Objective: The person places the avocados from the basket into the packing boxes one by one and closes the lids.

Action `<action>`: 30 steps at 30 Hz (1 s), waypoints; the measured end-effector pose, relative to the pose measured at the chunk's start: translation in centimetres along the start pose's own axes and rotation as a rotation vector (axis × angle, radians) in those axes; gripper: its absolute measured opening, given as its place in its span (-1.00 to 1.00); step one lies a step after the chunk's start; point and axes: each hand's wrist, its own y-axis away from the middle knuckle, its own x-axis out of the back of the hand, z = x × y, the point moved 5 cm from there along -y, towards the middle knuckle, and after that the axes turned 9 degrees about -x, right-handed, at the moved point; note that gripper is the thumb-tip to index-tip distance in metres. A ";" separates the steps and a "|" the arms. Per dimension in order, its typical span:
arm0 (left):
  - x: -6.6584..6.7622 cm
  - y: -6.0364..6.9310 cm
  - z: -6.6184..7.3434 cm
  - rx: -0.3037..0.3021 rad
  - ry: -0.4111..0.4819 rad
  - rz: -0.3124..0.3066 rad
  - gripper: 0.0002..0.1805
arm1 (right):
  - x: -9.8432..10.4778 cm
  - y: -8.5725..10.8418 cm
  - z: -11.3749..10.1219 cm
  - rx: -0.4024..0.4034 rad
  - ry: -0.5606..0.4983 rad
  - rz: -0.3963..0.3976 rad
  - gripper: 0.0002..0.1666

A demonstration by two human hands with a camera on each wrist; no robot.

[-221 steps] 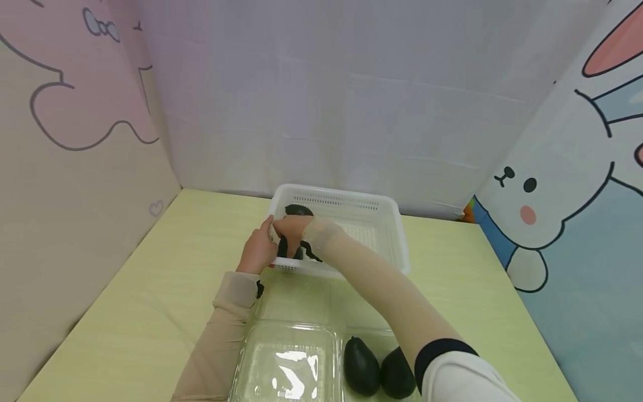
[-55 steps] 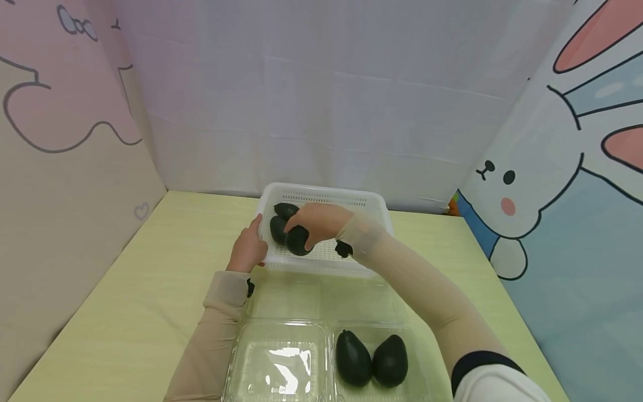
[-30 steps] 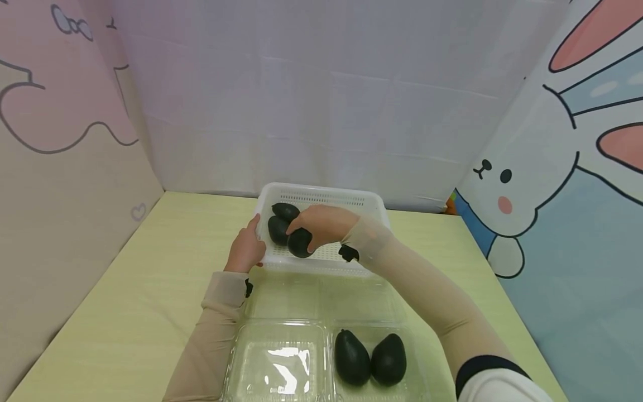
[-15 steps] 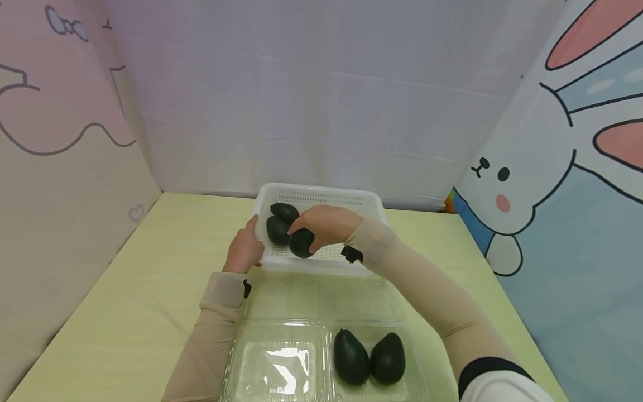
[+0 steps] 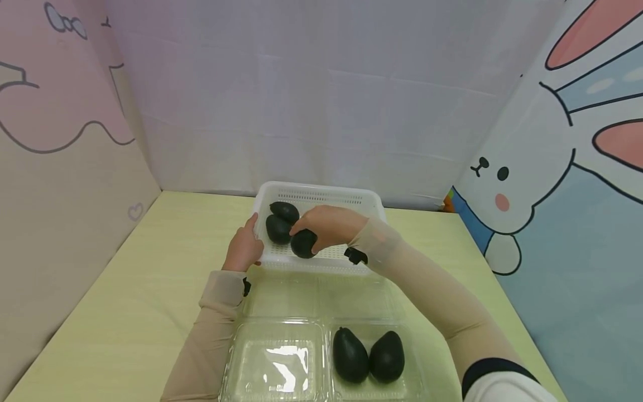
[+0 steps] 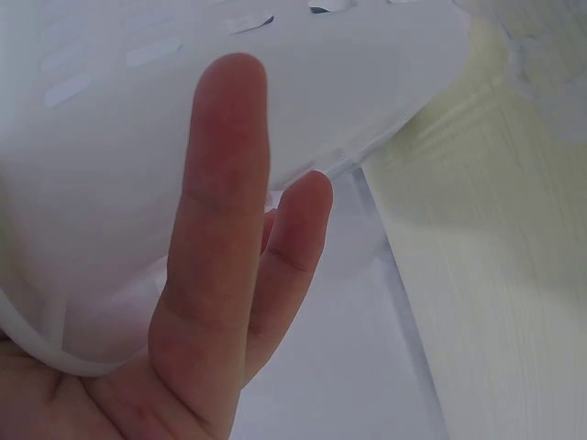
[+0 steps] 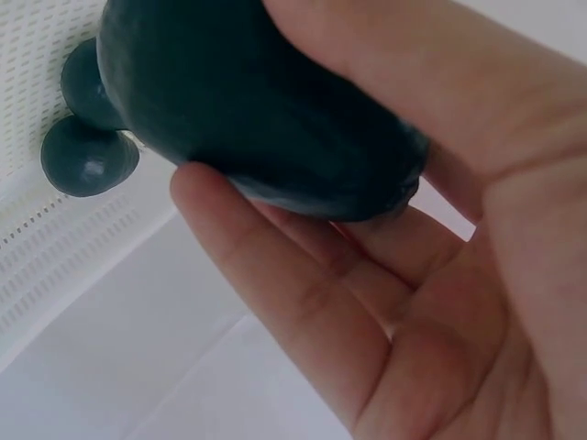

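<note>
My right hand holds a dark green avocado over the left part of a white perforated plastic basket. In the right wrist view the thumb and fingers wrap the narrow end of this avocado. Two more avocados, one behind and one in front, lie together at the basket's left end. My left hand grips the basket's left rim; in the left wrist view its fingers lie along the outer wall. Two avocados rest side by side in a clear plastic tray's right front compartment.
The clear divided tray sits in front of the basket, its left front compartment showing only glare. Both stand on a pale yellow table. A white cloth backdrop rises behind, with cartoon-printed panels at the sides.
Earlier my right hand was down inside the basket's left end. It now holds an avocado and has drifted slightly right, away from the other two. My left hand stays on the rim.
</note>
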 end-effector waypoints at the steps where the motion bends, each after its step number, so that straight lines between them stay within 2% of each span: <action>1: 0.0 0.0 0.0 0.002 -0.002 0.000 -0.20 | 0.0 0.1 0.0 0.001 0.000 0.002 -0.32; 24: -0.1 0.1 -0.1 0.014 -0.001 -0.011 -0.21 | -0.2 1.5 -0.5 0.058 0.021 0.049 -0.37; 30: 0.0 0.1 0.1 0.001 -0.007 -0.003 -0.20 | -0.2 1.9 -0.6 0.077 0.030 0.070 -0.39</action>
